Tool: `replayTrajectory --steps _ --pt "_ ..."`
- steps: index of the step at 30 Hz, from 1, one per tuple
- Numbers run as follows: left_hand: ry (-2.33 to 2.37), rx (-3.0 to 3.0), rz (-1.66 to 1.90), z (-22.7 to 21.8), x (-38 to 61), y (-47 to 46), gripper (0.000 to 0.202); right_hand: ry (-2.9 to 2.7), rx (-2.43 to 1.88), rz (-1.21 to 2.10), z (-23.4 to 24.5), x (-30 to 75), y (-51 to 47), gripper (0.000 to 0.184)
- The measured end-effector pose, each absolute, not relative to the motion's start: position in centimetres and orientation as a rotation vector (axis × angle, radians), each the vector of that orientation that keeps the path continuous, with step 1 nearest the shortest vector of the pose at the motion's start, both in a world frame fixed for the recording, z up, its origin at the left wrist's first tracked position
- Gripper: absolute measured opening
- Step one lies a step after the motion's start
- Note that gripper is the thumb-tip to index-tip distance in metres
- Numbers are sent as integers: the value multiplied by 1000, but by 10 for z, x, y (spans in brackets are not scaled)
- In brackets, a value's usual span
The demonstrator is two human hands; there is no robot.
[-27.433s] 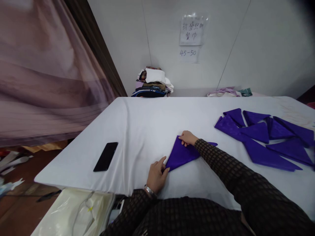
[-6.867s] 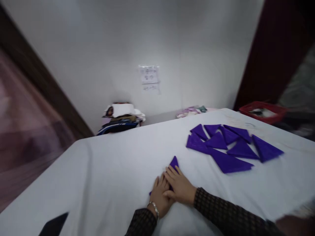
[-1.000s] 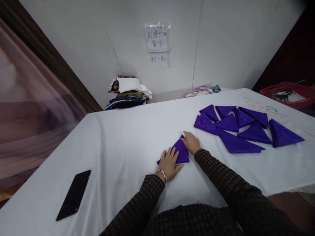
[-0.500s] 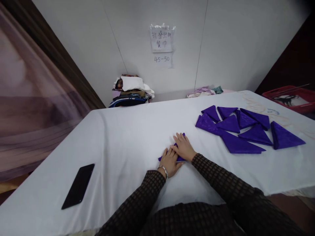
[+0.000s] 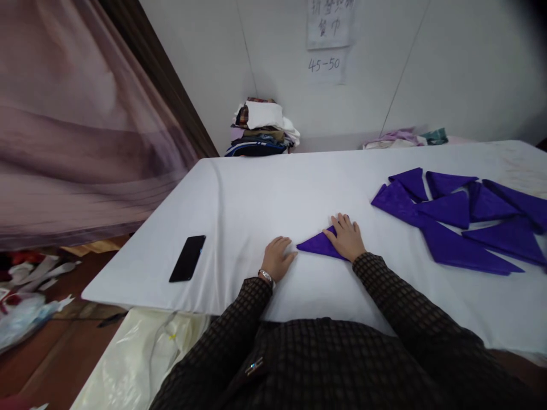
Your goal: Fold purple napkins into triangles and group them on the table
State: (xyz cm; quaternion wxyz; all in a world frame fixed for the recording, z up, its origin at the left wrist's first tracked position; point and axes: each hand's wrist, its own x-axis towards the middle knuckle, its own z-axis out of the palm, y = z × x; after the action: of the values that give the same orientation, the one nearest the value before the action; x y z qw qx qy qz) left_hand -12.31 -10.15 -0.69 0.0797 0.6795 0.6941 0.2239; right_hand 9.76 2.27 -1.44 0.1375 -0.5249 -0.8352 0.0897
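Observation:
A purple cloth napkin (image 5: 319, 245), folded into a narrow triangle, lies flat on the white tablecloth in front of me. My right hand (image 5: 348, 238) rests on its right end, fingers stretched out and pressing on the cloth. Part of the napkin is hidden beneath that hand. Just left of the napkin's pointed tip, my left hand (image 5: 277, 259) lies on the tablecloth, fingers extended, apart from the cloth and holding nothing. A silver bracelet (image 5: 266, 277) circles the left wrist.
Several folded purple napkins (image 5: 444, 210) lie spread to the right. A black phone (image 5: 188, 259) lies on the white tablecloth (image 5: 243, 205) at left. Stacked clothes (image 5: 260, 128) stand behind the far edge by the wall. A cream plastic-covered thing (image 5: 141, 359) is at lower left.
My left hand has come off the napkin and moved left. The right hand stays on it, and more of the triangle shows. The view has tilted down and turned left.

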Motion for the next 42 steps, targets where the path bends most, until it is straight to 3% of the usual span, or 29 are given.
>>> replayTrajectory --steps 13,25,42 --pt "2015 1809 868 1 -96 -79 6 -2435 -1539 236 -10 97 22 59" --pt "1885 2212 574 -2 -119 -78 22 -2396 -1512 394 2 94 21 65" --pt "2015 2258 541 -12 -119 -71 31 -2355 -1479 422 4 93 22 63"
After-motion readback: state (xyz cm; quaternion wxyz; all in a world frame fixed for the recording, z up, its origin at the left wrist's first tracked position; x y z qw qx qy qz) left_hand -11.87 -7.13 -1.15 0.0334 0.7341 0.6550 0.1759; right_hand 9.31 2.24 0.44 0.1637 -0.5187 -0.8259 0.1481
